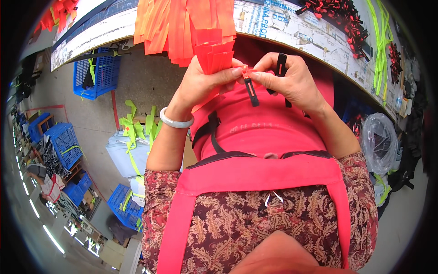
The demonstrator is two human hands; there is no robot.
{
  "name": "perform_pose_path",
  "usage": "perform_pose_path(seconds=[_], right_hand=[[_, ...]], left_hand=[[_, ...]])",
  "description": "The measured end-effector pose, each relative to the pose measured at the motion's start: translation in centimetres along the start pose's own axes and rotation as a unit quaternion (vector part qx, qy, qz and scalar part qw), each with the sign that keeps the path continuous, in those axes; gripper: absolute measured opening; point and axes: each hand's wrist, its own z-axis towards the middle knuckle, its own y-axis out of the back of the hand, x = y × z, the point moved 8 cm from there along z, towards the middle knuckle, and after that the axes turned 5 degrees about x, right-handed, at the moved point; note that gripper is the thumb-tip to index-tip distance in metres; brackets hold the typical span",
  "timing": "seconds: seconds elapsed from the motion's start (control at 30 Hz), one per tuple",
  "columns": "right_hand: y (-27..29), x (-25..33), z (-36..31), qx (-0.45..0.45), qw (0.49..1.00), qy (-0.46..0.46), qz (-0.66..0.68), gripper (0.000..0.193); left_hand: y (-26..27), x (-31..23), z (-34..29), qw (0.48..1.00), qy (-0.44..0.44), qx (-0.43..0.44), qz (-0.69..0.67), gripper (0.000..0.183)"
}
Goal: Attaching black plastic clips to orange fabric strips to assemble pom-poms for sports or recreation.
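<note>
My left hand (pixel 205 82) is closed round a bundle of flat orange-red fabric strips (pixel 213 55), its thumb and forefinger pinching at the bundle's right side. Closed too, my right hand (pixel 294 84) grips several short black straps (pixel 281 65), some poking out between the fingers. Where the two sets of fingertips meet, a small black strap with a red stripe (pixel 251 93) hangs down from a bit of orange. How strap and orange piece are joined is too small to tell. Just beyond my left hand, more orange-red strips (pixel 157 27) drape over the table edge.
The worktable (pixel 255 20) crosses in front, with a pile of black-and-red straps (pixel 337 20) and yellow-green strips (pixel 381 50) at its right. Blue crates (pixel 98 75) and stacked pale bundles (pixel 121 153) stand on the left floor. A clear plastic bag (pixel 378 141) is at right.
</note>
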Motion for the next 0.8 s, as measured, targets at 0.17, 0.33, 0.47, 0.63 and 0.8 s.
perform_pose_path(seconds=[0.17, 0.33, 0.47, 0.63, 0.8], right_hand=[[-0.6, -0.2, 0.3, 0.026, 0.999, -0.004, 0.027, 0.016], [-0.1, -0.6, 0.6, 0.001, 0.996, -0.024, 0.09, 0.017], [-0.1, 0.0, 0.6, 0.02, 1.0, -0.016, 0.008, 0.019], [-0.3, -0.1, 0.6, 0.045, 0.998, -0.01, -0.04, 0.019], [0.1, -0.9, 0.7, -0.062, 0.994, 0.036, 0.08, 0.015]], left_hand=[[0.0, -0.3, -0.2, 1.0, 0.016, 0.007, -0.002, 0.013], [-0.2, -0.8, -0.4, 1.0, -0.011, 0.004, -0.02, 0.013], [-0.5, -0.4, -0.3, 1.0, -0.003, 0.012, -0.025, 0.014], [-0.3, 0.1, -0.2, 1.0, 0.007, 0.022, 0.016, 0.014], [-0.2, 0.2, 0.1, 1.0, -0.008, 0.001, -0.011, 0.014]])
